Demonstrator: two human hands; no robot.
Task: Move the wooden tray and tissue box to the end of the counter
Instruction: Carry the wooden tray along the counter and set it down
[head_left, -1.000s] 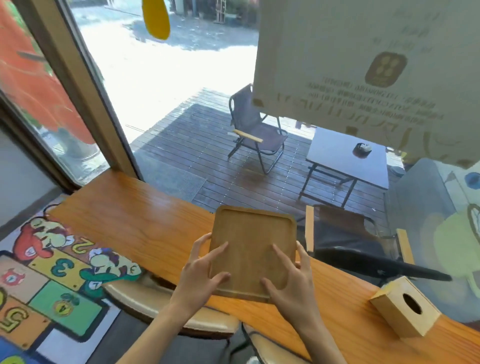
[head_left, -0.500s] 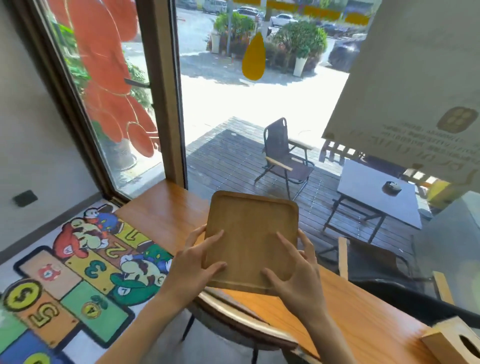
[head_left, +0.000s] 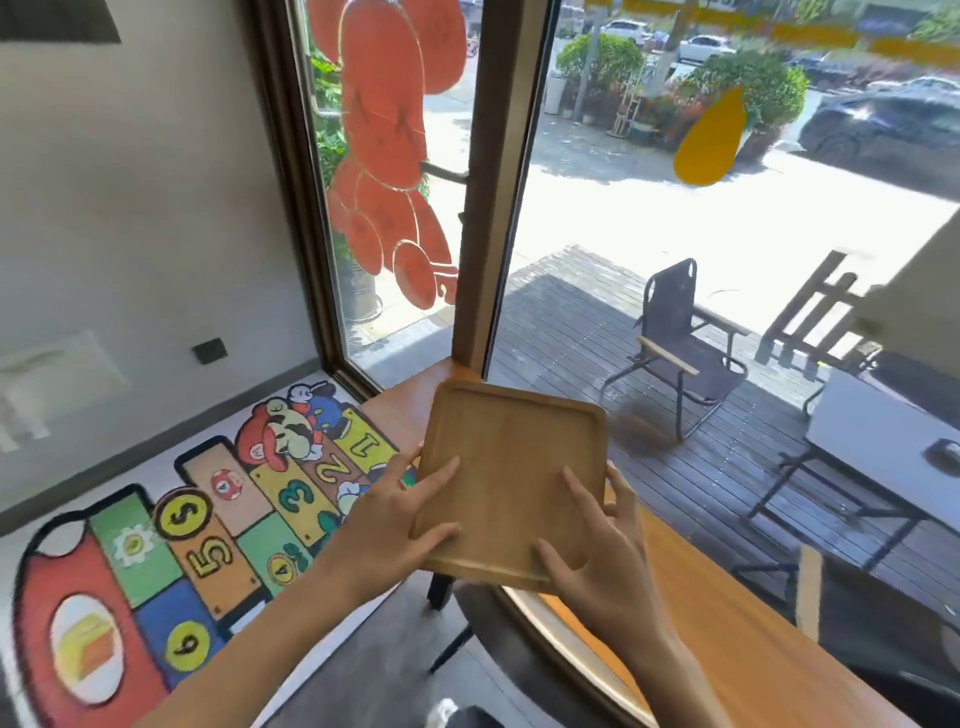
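Observation:
A square wooden tray (head_left: 511, 467) with a raised rim is held just above the left end of the wooden counter (head_left: 727, 623), near the window post. My left hand (head_left: 400, 525) grips its near left edge with the thumb on top. Gripping the near right corner is my right hand (head_left: 602, 551), fingers spread over the tray's surface. The tissue box is out of view.
The counter runs along a large window (head_left: 675, 234); its left end meets a brown window post (head_left: 493, 208). A round stool (head_left: 498, 618) stands under the counter's edge. A colourful number mat (head_left: 182, 545) covers the floor on the left.
Both hands have carried the tray leftward along the counter toward its end by the window post. The view has swung left, and the tissue box has dropped out of sight on the right.

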